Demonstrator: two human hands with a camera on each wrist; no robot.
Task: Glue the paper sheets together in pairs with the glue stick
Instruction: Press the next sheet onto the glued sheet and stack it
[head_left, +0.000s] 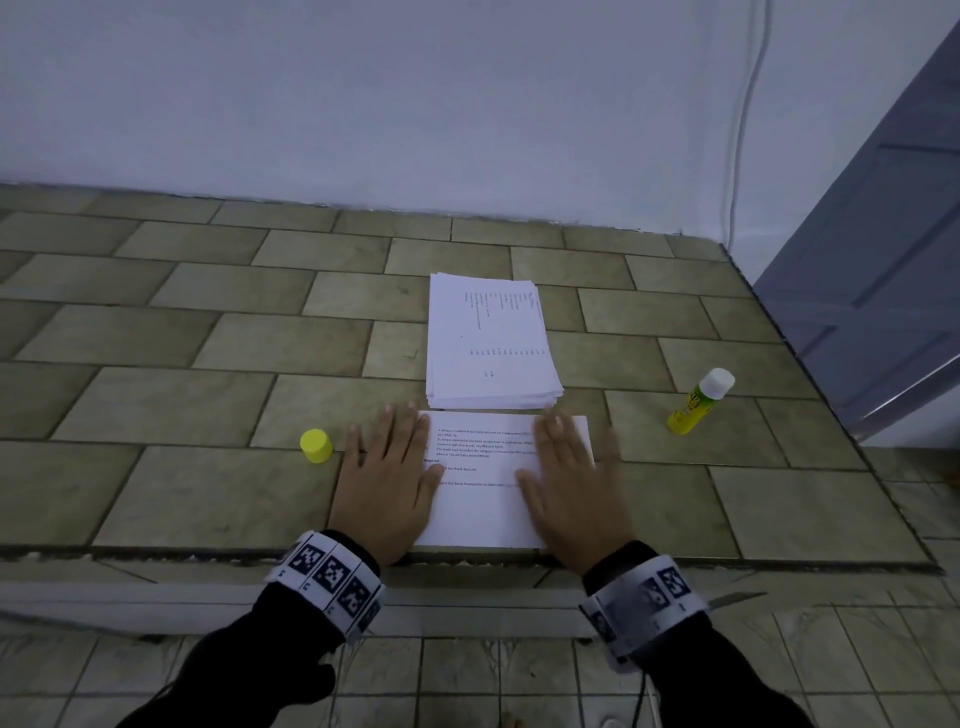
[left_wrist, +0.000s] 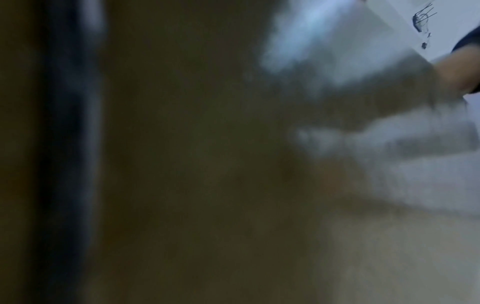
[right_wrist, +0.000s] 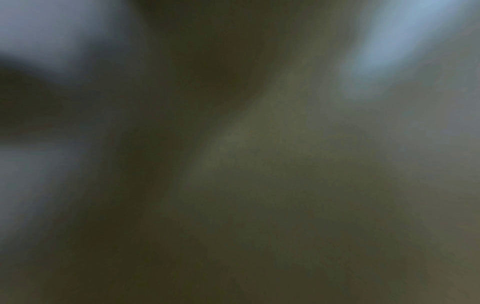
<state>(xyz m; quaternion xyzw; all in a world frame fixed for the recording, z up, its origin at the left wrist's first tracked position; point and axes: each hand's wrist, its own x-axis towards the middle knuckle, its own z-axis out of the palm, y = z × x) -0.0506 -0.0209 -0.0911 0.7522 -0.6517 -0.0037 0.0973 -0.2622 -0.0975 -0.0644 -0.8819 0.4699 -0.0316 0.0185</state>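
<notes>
A printed white sheet (head_left: 483, 493) lies at the near edge of the tiled ledge (head_left: 208, 364). My left hand (head_left: 387, 467) lies flat on its left part with straight fingers. My right hand (head_left: 571, 478) lies flat on its right part the same way. Just behind the sheet sits a stack of printed paper sheets (head_left: 491, 343). A yellow glue stick (head_left: 698, 402) with a white tip stands tilted at the right. Its yellow cap (head_left: 316, 445) stands left of my left hand. Both wrist views are dark and blurred.
A white wall (head_left: 415, 104) with a thin cable (head_left: 748, 114) rises behind the ledge. A grey door (head_left: 883, 260) closes off the right side. Below the ledge's front edge lies a tiled floor (head_left: 467, 675).
</notes>
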